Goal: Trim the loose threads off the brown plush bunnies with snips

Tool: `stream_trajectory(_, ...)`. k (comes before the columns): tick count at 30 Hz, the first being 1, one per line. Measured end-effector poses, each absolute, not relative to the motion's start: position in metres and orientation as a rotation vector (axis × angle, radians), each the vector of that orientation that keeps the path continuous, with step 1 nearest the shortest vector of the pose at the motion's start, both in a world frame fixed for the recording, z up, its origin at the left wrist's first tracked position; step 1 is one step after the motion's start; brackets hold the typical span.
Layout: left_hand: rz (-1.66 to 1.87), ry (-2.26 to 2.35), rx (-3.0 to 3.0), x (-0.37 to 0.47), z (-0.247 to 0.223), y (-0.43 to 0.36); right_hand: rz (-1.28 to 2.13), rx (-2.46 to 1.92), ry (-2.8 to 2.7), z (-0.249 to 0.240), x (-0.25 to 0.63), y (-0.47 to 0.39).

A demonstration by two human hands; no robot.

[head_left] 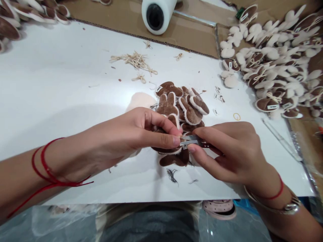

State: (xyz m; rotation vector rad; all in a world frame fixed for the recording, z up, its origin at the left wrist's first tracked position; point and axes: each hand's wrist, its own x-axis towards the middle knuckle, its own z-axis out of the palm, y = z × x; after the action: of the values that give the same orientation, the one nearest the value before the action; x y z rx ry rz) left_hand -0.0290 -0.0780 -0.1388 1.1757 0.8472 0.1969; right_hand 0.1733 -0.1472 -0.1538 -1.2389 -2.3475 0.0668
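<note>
My left hand (148, 131) is closed, thumb and forefinger pinched over a pile of brown plush pieces with white fluffy edges (193, 112). What it pinches is too small and covered to make out. A small white label (184, 147) shows just below its fingertips. My right hand (229, 151) is closed around small thread snips (190, 140). Their two metal blades point left, slightly apart, and reach the left fingertips. Part of the plush pile is hidden under both hands.
Cream cord bows (136, 60) lie behind the pile, loose white labels (219, 94) to its right. Dark thread scraps (172, 175) lie in front. Many finished plush pieces (272, 60) are heaped at right, more brown ones at far left. A white thread cone (158, 16) stands on cardboard.
</note>
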Motion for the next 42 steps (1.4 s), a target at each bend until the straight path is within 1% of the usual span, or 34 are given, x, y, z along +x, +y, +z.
stream_trajectory(7, 0.185, 0.842, 1.255, -0.0307, -0.139, -0.0782, 0.131, -1.221, -2.341, -0.153, 0.173, -0.1477)
stream_trajectory(16, 0.179, 0.822, 1.212, -0.031, -0.1394, -0.0779, 0.03, -1.23, -2.326, -0.1533, 0.1739, -0.1494)
stream_trajectory(22, 0.15, 0.82, 1.175, -0.0303, -0.139, -0.0763, 0.026, -1.221, -2.321, -0.1524, 0.1726, -0.1501)
stream_trajectory(28, 0.187, 0.829, 1.398, -0.0329, -0.14, -0.0768, 0.14, -1.214, -2.324, -0.1525, 0.1736, -0.1495)
stream_trajectory(32, 0.176, 0.833, 1.496, -0.0338, -0.1412, -0.0776, 0.148, -1.2, -2.347, -0.1517, 0.1735, -0.1487)
stream_trajectory(42, 0.178, 0.81, 1.426, -0.0339, -0.1393, -0.0771, 0.012, -1.225, -2.3, -0.1494, 0.1711, -0.1494)
